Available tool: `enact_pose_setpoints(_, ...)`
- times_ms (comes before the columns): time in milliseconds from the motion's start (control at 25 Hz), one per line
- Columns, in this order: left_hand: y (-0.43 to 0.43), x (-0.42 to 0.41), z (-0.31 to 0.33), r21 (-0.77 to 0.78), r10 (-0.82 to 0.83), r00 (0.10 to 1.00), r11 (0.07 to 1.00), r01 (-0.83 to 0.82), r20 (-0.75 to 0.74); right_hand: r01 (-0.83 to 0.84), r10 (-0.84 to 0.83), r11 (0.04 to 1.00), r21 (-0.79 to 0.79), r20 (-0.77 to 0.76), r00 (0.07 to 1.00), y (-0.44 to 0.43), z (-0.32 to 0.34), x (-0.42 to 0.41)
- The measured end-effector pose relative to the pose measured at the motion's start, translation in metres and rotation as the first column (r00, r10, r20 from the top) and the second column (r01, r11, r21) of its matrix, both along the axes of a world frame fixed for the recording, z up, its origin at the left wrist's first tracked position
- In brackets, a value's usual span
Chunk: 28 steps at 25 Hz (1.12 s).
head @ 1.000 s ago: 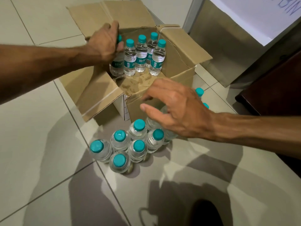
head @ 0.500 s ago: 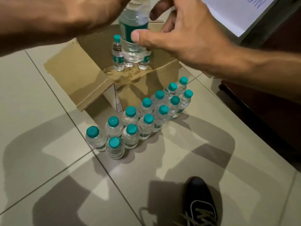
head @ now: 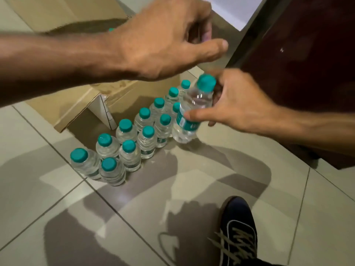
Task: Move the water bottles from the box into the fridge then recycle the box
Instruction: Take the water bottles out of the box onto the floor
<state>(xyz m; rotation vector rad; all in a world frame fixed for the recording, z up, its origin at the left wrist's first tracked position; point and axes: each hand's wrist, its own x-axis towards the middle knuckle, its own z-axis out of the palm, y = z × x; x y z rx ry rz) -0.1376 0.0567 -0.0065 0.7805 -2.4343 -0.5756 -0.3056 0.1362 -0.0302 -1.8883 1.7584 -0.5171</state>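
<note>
Water bottle (head: 189,120) tilted, your right hand (head: 236,104) fingers (head: 196,115) clamped round it, beside bottle rows (head: 146,139) on floor (head: 172,189). Your left hand (head: 161,39) over box (head: 63,104), fingers loosely curled, empty.

The box (head: 63,110) was matt brown cardboard. Just in front of it, the bottles (head: 147,145) were clear glossy plastic with smooth teal caps (head: 148,131). The floor tiles (head: 192,189) under it looked smooth and faintly shiny.
</note>
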Motion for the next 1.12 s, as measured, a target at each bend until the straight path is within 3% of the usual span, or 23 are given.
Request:
enact_pose_setpoints(320, -0.032, 0.006, -0.040, -0.013, 0.071, 0.987, 0.998, -0.069, 0.144, -0.031, 0.050, 0.991, 0.130, -0.141, 0.989, -0.006, -0.104, -0.011)
enact_pose_setpoints(520, -0.049, 0.020, -0.057, 0.004, 0.101, 0.972, 0.995, -0.104, 0.214, -0.010, 0.033, 0.994, 0.112, -0.213, 0.977, -0.017, -0.143, -0.013)
enact_pose_setpoints(680, -0.063, 0.029, -0.066, 0.012, 0.144, 0.965, 0.989, -0.150, 0.218, 0.006, 0.024, 0.993, 0.116, -0.256, 0.966, -0.024, -0.153, -0.016)
enact_pose_setpoints(960, -0.085, 0.037, -0.084, 0.022, 0.212, 0.953, 0.975, -0.222, 0.218, -0.028, 0.054, 0.988, 0.152, -0.166, 0.985, -0.018, -0.150, -0.021)
enact_pose_setpoints(1120, -0.113, 0.042, -0.096, 0.035, 0.298, 0.935, 0.950, -0.310, 0.191, -0.075, 0.097, 0.993, 0.091, -0.263, 0.960, -0.007, -0.129, -0.032)
